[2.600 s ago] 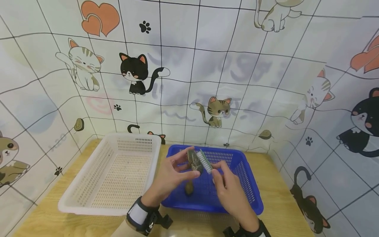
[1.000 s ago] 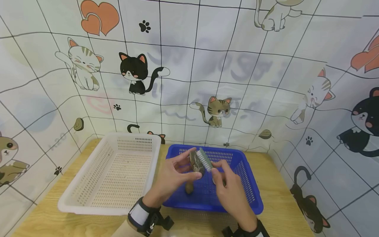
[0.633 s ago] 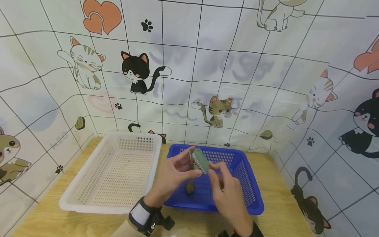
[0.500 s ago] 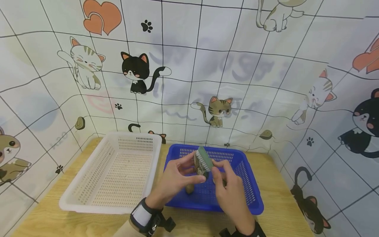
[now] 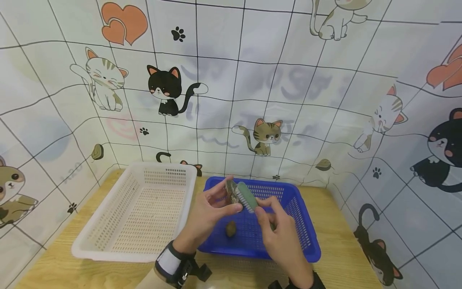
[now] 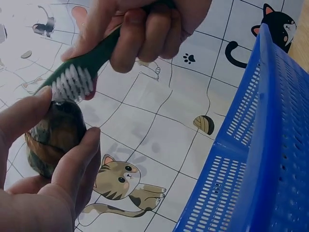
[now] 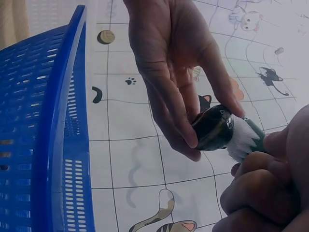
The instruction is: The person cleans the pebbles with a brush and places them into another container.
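Note:
My left hand (image 5: 207, 210) pinches a wet, dark oval stone (image 6: 57, 133), mottled with green and brown, between thumb and fingers. My right hand (image 5: 279, 233) grips the handle of a green brush (image 5: 248, 195). Its white bristles (image 6: 72, 84) meet the stone's upper end in the left wrist view. Both hands are over the blue basket (image 5: 313, 241). Below them, a smaller brown stone (image 5: 231, 229) lies on the basket's floor. The right fingers hide much of the brush handle.
Left of the blue basket stands a white perforated basket (image 5: 108, 257). Both baskets are on a wooden table (image 5: 339, 233). Behind and at the sides hangs a white sheet (image 5: 216, 80) printed with cats and grid lines.
The brush has shifted back and forth along the stone. Since half a second ago, my left hand has moved the stone slightly left and up. The smaller stone stays in place.

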